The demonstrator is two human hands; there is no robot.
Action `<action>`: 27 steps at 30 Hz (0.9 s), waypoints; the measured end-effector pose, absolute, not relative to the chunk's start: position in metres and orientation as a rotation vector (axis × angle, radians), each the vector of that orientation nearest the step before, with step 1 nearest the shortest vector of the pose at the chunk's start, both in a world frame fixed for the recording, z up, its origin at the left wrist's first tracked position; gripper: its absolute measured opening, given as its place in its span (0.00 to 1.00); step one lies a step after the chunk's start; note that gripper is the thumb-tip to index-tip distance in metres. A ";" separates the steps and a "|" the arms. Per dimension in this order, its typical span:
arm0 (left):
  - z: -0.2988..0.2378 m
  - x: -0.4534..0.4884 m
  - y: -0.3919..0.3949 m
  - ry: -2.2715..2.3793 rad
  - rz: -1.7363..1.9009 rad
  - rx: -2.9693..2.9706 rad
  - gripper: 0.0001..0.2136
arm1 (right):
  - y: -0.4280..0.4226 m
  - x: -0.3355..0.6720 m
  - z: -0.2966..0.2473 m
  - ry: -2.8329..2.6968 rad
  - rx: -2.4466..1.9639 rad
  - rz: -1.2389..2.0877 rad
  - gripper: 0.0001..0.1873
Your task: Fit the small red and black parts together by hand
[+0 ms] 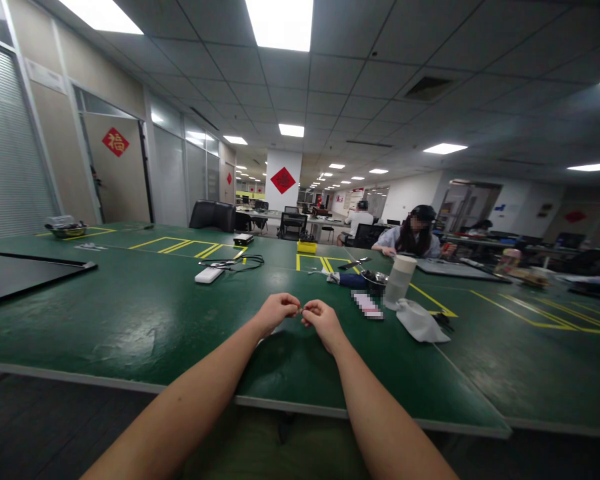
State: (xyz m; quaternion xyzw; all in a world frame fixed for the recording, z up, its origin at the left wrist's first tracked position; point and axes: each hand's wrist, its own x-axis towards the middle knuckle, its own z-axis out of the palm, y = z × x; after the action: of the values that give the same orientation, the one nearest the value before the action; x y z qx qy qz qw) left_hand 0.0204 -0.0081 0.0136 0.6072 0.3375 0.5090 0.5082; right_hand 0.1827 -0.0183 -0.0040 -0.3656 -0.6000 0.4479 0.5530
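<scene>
Both my arms reach out over the green table (130, 320). My left hand (276, 311) and my right hand (321, 319) meet in front of me, fingertips pinched together on something tiny that I cannot make out. The hands hover just above the table top. Nearest to them on the right lie a blurred-out card (367, 305), a white crumpled cloth (421, 321) and a translucent cup (399, 281).
A white power strip with a black cable (210, 274) lies left of centre. A black tray (25, 272) sits far left, a metal bowl (67, 230) behind it. A yellow box (307, 247) stands further back. A person (414, 235) sits at the table's far right side.
</scene>
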 end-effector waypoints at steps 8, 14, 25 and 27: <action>0.011 0.019 -0.004 0.777 1.212 1.408 0.07 | -0.019 0.184 -0.001 -1.423 -0.867 0.926 0.14; 0.013 0.020 -0.006 0.798 1.215 1.424 0.09 | -0.022 0.183 0.003 -1.398 -0.880 0.941 0.15; 0.013 0.021 -0.008 0.793 1.239 1.403 0.09 | -0.016 0.183 -0.004 -1.349 -0.806 1.014 0.13; 0.013 0.020 -0.007 0.797 1.236 1.445 0.10 | -0.014 0.183 -0.005 -1.341 -0.803 1.025 0.13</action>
State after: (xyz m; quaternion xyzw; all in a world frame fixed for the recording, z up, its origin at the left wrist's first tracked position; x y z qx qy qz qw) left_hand 0.0203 -0.0069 0.0127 0.6013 0.3316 0.5143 0.5138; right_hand 0.1830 -0.0143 -0.0055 -0.3454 -0.5771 0.4411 0.5942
